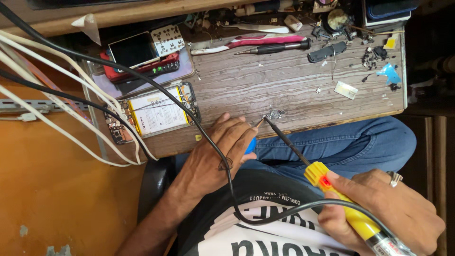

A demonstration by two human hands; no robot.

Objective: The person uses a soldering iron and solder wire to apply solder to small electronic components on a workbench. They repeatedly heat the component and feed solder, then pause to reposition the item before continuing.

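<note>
Down at the near edge of the worn wooden surface (294, 90), the right hand (384, 208) has its grip closed round the yellow handle of a soldering iron (332, 189), whose dark shaft runs up and left to a tip that meets a small metal part (275, 114) lying on the wood. The lower end of the handle is cut off by the bottom of the frame, so how it ends cannot be seen. A ring sits on one finger of that hand.

The left hand (218, 151) rests at the edge just left of the small part, fingers bunched and pinching a thin pale sliver that points at the part; whether this is wire or a tool is too small to tell. A blue object (251, 144) peeks out under the fingers, mostly hidden by the hand.

A black cable (142, 78) crosses the whole view, over the left wrist and round to the iron, hiding part of an opened phone (154, 114) with its battery showing. White cables (57, 95) sweep over the left side. Further back lie a stack of phones (142, 54), a black-handled screwdriver (277, 47) and a pink-handled tool (256, 41). The far right corner holds small dark bits and a blue scrap (389, 73), too jumbled to name. Blue jeans (350, 142) show below the edge.
</note>
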